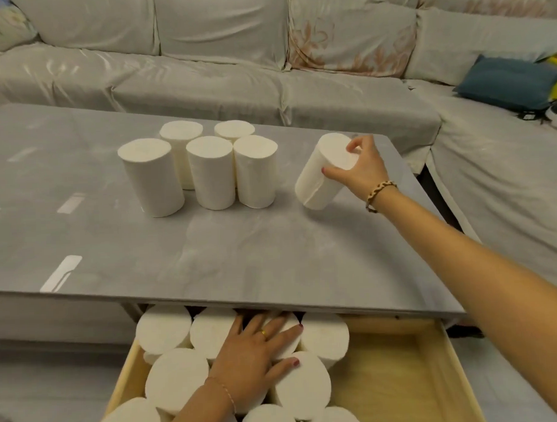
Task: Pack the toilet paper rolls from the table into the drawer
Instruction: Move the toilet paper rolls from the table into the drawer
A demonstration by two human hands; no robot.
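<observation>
Several white toilet paper rolls [206, 169] stand upright in a cluster on the grey table [114, 248]. To their right, one roll [323, 177] leans tilted, and my right hand [359, 170] grips its top end with thumb and fingers. Below the table's front edge the wooden drawer [403, 373] is pulled out. Its left half holds several upright rolls [175, 375]. My left hand [253, 353] lies flat on the tops of those rolls with fingers spread. The right half of the drawer shows bare wood.
A sofa with a pale cover [265, 59] wraps around the far and right sides of the table. A blue cushion [506, 79] lies on it at the right. The floor [56, 392] shows to the left of the drawer.
</observation>
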